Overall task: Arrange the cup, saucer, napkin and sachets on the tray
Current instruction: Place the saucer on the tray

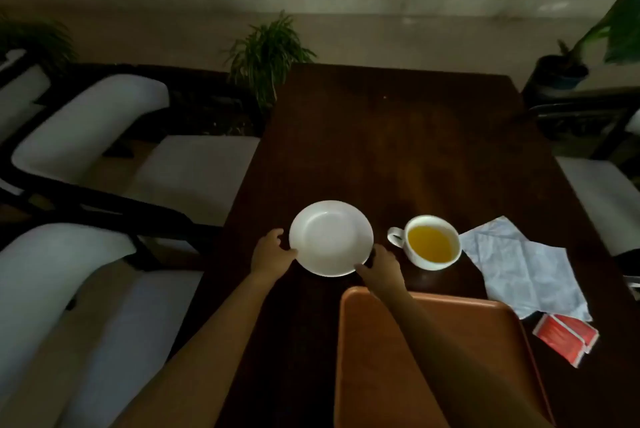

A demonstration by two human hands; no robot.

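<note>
Fingers of both hands grip the white saucer by its edges.

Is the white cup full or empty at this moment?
Nearly full: yellow-orange liquid fills the cup close to its rim. It stands upright on the table.

I see white saucer empty, left of white cup with yellow liquid, upright. Crumpled pale napkin right of cup. Red sachets beside empty orange tray. All on tabletop.
</note>
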